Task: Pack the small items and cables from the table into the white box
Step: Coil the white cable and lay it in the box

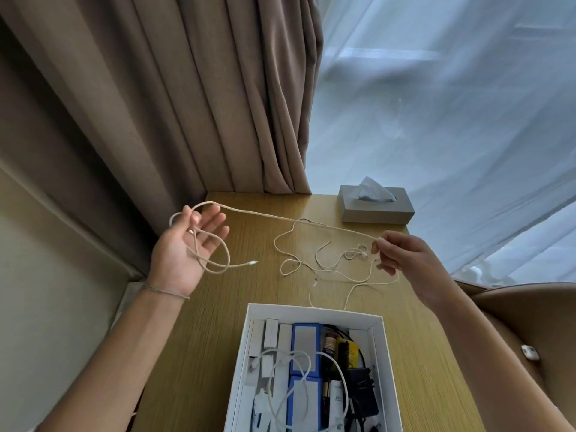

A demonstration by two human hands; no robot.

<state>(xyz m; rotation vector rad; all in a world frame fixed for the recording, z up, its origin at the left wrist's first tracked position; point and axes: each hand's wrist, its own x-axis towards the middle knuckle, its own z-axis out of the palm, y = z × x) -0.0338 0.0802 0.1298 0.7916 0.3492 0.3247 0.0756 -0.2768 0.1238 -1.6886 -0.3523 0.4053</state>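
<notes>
Cable [299,220] runs taut between our two hands, above the wooden surface [193,338]. Our left hand [184,251] is palm up with the fingers spread and nearly straight; two or three loops of the beige cord lie across the palm and round the fingers, and one plug end [254,262] dangles free below them. Our right hand [402,257] pinches the same cord between thumb and fingertips.

A second, thinner cord [314,260] lies in a loose tangle on the surface right under the stretched one, with its tail reaching the far rim of the white box [314,308]. The box sits nearest us and already holds small cartons, blue packs, a white lead and a black adapter.

We judge the coiling half done. The risks from here:

- The loops rest on an open palm, so a tug from the right could pull them off and undo the coil.
- The slack hanging from the right hand drops close to the tangle, and could catch it and drag it along.
- The box looks crowded, so a loose coil may spring up over the rim.

A grey tissue box [377,207] stands at the far edge, well apart.
</notes>
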